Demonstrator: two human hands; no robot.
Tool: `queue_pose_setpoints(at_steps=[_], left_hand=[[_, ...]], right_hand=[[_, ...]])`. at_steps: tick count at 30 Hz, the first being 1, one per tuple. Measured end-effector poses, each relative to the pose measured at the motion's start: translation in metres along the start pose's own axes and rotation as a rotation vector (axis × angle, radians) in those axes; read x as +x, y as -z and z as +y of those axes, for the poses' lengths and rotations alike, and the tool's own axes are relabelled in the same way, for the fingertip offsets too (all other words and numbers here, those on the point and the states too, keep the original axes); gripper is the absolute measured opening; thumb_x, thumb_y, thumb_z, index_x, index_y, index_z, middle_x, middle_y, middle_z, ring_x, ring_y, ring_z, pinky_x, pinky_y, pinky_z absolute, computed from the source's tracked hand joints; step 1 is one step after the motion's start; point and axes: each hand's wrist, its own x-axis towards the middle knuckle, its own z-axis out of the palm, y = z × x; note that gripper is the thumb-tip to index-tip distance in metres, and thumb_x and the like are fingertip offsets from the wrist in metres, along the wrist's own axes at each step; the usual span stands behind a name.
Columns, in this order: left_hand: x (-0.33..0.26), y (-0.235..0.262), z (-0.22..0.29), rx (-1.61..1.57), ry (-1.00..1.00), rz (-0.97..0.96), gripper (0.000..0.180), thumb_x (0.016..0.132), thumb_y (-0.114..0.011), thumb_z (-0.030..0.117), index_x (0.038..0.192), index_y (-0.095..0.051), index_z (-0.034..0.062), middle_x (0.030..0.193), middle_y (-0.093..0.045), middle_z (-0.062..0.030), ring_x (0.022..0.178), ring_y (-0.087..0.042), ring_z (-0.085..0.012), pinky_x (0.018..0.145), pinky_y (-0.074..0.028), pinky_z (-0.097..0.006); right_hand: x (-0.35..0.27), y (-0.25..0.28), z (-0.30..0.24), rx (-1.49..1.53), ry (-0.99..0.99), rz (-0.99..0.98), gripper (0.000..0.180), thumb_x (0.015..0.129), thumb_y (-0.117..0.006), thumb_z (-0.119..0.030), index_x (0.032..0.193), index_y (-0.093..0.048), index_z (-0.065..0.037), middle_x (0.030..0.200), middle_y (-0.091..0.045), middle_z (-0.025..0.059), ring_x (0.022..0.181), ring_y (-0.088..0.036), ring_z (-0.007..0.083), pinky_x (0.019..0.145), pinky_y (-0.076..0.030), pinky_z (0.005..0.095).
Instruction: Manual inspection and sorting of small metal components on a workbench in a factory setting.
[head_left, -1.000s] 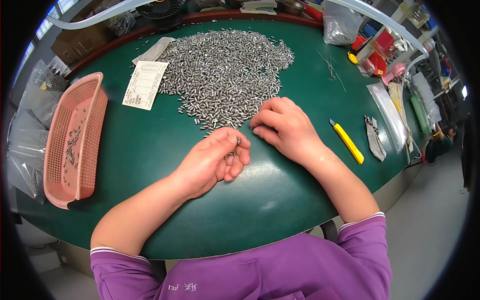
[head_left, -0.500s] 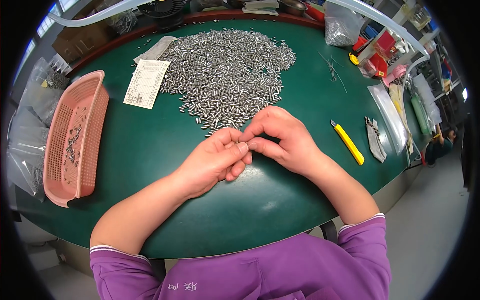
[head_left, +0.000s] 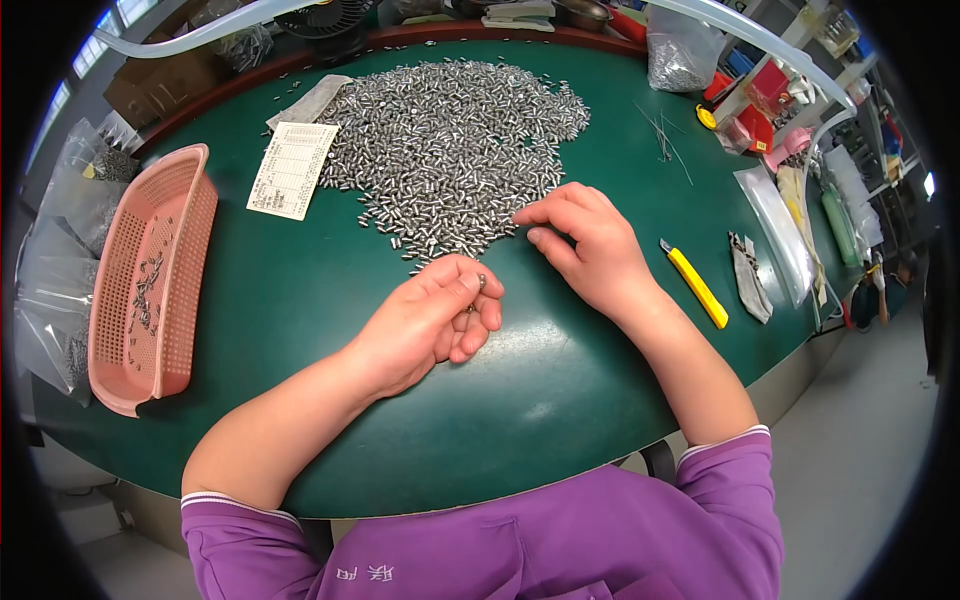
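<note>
A large heap of small, shiny metal pins (head_left: pixel 450 140) covers the middle of the green table. My left hand (head_left: pixel 425 315) is closed just in front of the heap's near tip. Between its thumb and forefinger it pinches one small metal pin (head_left: pixel 482 282), and a second bit of metal shows lower among the curled fingers. To its right, my right hand (head_left: pixel 595 250) reaches to the heap's near right edge. Its forefinger and thumb are apart, with nothing visible between them; the other fingers are partly hidden.
At left a pink perforated basket (head_left: pixel 185 300) holds several metal pins. A written card (head_left: pixel 290 170) lies left of the heap. On the right are a yellow utility knife (head_left: pixel 698 287), thin wires (head_left: pixel 663 138) and clear plastic sleeves (head_left: pixel 775 230). Filled bags (head_left: pixel 682 50) stand around the rim.
My right hand has parted from my left and moved up and right to the heap's edge, its finger and thumb spreading. The left hand stays put, its pin now uncovered.
</note>
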Motion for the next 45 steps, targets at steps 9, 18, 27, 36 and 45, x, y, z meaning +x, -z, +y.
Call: queue_pose_setpoints(at_steps=[9, 18, 27, 36, 45], left_hand=[[-0.001, -0.001, 0.002, -0.069, -0.007, 0.006, 0.027, 0.097, -0.034, 0.025, 0.103, -0.048, 0.0026, 0.087, -0.054, -0.0086, 0.063, -0.048, -0.0108, 0.053, -0.039, -0.022], [0.0, -0.001, 0.001, -0.067, 0.002, 0.026, 0.023, 0.096, -0.038, 0.024, 0.1, -0.048, 0.0036, 0.089, -0.054, -0.0083, 0.064, -0.048, -0.0106, 0.055, -0.039, -0.022], [0.0, -0.003, 0.001, -0.01, 0.025, 0.071, 0.013, 0.094, -0.046, 0.016, 0.101, -0.045, 0.0057, 0.086, -0.054, -0.0044, 0.06, -0.046, -0.0075, 0.051, -0.037, -0.02], [0.0, -0.005, 0.003, -0.03, 0.026, 0.082, 0.011, 0.094, -0.044, 0.017, 0.097, -0.045, 0.0065, 0.08, -0.054, -0.0055, 0.058, -0.045, -0.0082, 0.048, -0.034, -0.02], [0.0, -0.005, 0.004, -0.051, -0.006, 0.072, 0.017, 0.094, -0.039, 0.019, 0.09, -0.048, 0.0056, 0.077, -0.055, -0.0098, 0.056, -0.043, -0.0105, 0.047, -0.034, -0.022]], right_hand=[[-0.003, -0.002, 0.002, -0.057, 0.028, -0.07, 0.013, 0.069, -0.068, -0.009, 0.082, -0.066, -0.012, 0.082, -0.056, 0.0034, 0.082, -0.055, 0.0232, 0.072, -0.046, 0.0348], [-0.003, -0.003, -0.001, -0.111, 0.049, -0.125, 0.013, 0.071, -0.068, -0.008, 0.083, -0.062, -0.009, 0.082, -0.056, 0.0031, 0.082, -0.055, 0.0222, 0.07, -0.046, 0.0344], [-0.001, -0.001, -0.02, 0.243, 0.092, -0.182, 0.009, 0.075, -0.065, -0.011, 0.081, -0.059, -0.008, 0.085, -0.056, 0.0055, 0.088, -0.053, 0.0255, 0.078, -0.043, 0.0359], [-0.001, -0.004, -0.015, 0.233, 0.082, -0.091, 0.012, 0.075, -0.064, -0.005, 0.087, -0.064, -0.008, 0.084, -0.058, 0.0045, 0.083, -0.055, 0.0209, 0.075, -0.044, 0.0323], [-0.001, -0.011, 0.001, -0.018, 0.077, -0.078, 0.014, 0.072, -0.066, -0.008, 0.085, -0.065, -0.011, 0.082, -0.055, 0.0044, 0.084, -0.054, 0.0241, 0.074, -0.045, 0.0352]])
